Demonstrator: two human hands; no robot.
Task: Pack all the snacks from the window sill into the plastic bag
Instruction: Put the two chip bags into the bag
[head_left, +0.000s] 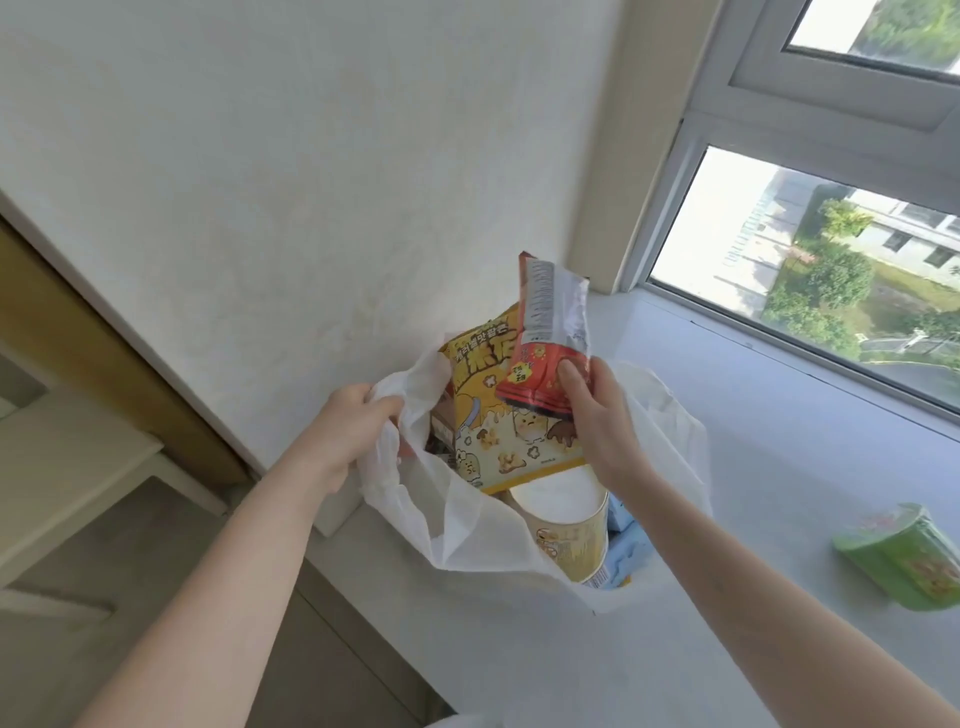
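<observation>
A white plastic bag (467, 525) stands open on the window sill (769, 499). My left hand (353, 421) grips the bag's left rim and holds it open. My right hand (597, 415) pinches a red snack packet (550, 343) over the bag's mouth, its lower end in front of a yellow popcorn bag (498, 436) that sticks up out of the bag. Inside the bag I also see a yellow cup snack with a white lid (566, 530) and something light blue (628, 540). A green cup snack (904, 556) lies on its side on the sill at the right.
A white wall (311, 182) rises behind the bag. The window (810, 260) runs along the sill's far right side. Below the sill's left edge are a wooden frame (104, 353) and pale furniture (67, 483).
</observation>
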